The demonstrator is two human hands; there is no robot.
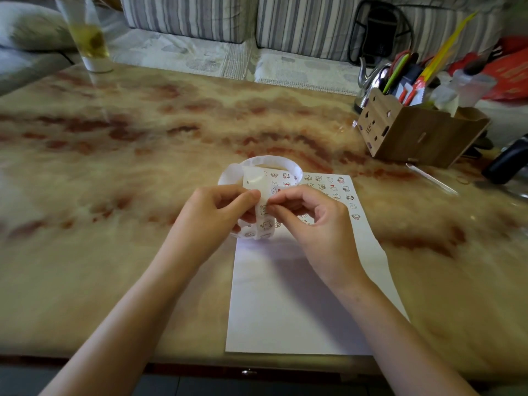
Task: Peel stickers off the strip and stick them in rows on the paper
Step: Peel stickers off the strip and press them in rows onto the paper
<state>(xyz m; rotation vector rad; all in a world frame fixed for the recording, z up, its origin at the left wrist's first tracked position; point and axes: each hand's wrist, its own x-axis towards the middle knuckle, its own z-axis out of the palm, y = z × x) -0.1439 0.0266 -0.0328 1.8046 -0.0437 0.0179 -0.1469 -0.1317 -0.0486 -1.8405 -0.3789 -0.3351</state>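
Note:
A white sheet of paper [288, 304] lies on the marble table, its far end covered with several rows of small cartoon stickers [340, 188]. Above that end I hold a curling white sticker strip [264, 215]; one end loops up and away toward the far side. My left hand [217, 212] grips the strip from the left, thumb and fingers curled round it. My right hand [311, 212] pinches at the strip's edge with thumb and forefinger, right beside the left thumb. Whether a sticker has lifted off is hidden by the fingers.
A wooden organiser box [414, 132] full of pens and scissors stands at the back right. A tall glass [88, 38] with yellow liquid is at the back left. A dark object [505, 158] and a thin clear stick [431, 178] lie at the right. A striped sofa runs behind the table.

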